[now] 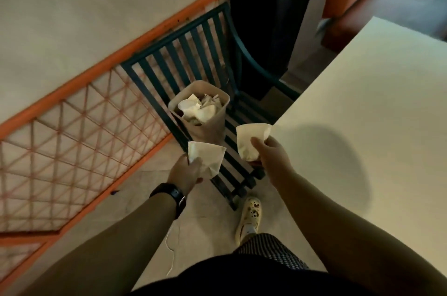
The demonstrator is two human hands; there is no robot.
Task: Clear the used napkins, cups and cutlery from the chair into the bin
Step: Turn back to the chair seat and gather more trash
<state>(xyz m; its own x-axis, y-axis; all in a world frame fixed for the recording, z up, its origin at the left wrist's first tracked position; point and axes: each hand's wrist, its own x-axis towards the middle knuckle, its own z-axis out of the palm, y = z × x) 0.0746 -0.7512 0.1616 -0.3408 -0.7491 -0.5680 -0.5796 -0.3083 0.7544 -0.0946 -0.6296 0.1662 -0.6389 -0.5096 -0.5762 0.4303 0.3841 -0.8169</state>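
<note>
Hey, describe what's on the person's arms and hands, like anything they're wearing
Both forearms are bare, with no sleeves showing. The left hand has a black watch with a dark strap on its wrist. The right hand and its wrist show no jewellery or glove.

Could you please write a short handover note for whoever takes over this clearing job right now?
Left hand: grips one folded napkin.
Right hand: grips a second napkin.
Both are held above the front of the green slatted chair.
The brown paper bag that serves as the bin stands on the chair seat, open, already part-filled with crumpled paper and what looks like cutlery.
Left: drop both napkins in. Part of the seat is hidden behind the bag and hands, so check it for leftover cups or cutlery.
</note>
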